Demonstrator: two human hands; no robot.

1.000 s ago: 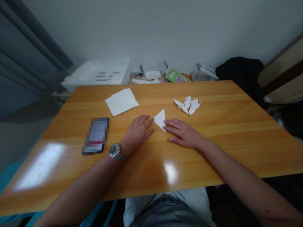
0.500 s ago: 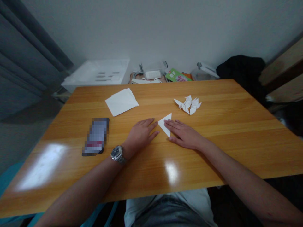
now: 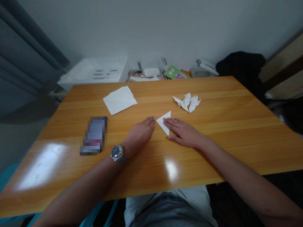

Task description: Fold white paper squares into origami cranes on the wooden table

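A small white folded paper triangle (image 3: 161,121) lies on the wooden table in front of me, its point toward the left. My right hand (image 3: 183,131) rests flat on its right side, fingers stretched out and covering part of it. Just off the triangle's left point is my left hand (image 3: 142,130), its fingers bent and drawn together, thumb tucked out of sight. Nothing shows in that hand. Behind the triangle to the right sit several folded white paper figures (image 3: 188,102), bunched together. A few white paper sheets (image 3: 120,100) are stacked at the back left.
A phone (image 3: 94,135) with a blurred screen lies left of my left arm. Beyond the table's far edge stand a white tray (image 3: 94,71), a green booklet (image 3: 177,73) and a clear plastic box (image 3: 203,71). A dark bag-like shape (image 3: 240,66) sits at the back right.
My left hand's spread fingers have drawn together and the thumb has tucked in. My right hand stays flat on the paper triangle. The whole view has shifted slightly.
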